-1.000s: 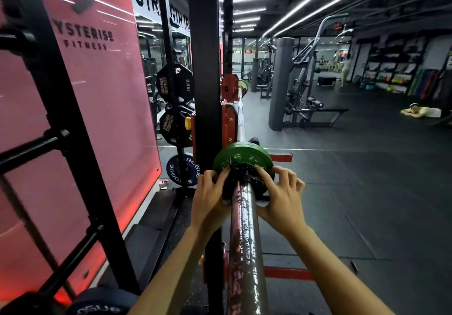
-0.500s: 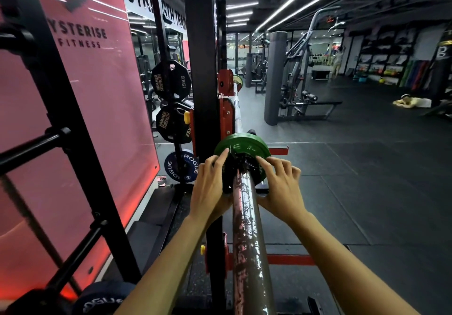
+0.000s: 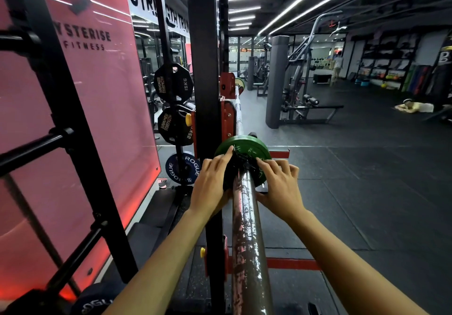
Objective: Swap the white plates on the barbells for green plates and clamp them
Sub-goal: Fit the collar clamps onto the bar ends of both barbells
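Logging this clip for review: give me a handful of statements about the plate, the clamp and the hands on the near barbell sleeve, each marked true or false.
1. A green plate sits on the near barbell sleeve. True.
2. Both hands are at the black clamp against that plate. True: the left hand and the right hand flank it.
3. A white plate is on this sleeve. False: only the green one shows here.
4. The sleeve end is resting on the floor. False: the bar sits up in the red hooks of the rack upright.
5. The plates stored on the rack pegs are black and blue. True: Hammer Strength plates above a blue Rogue plate.
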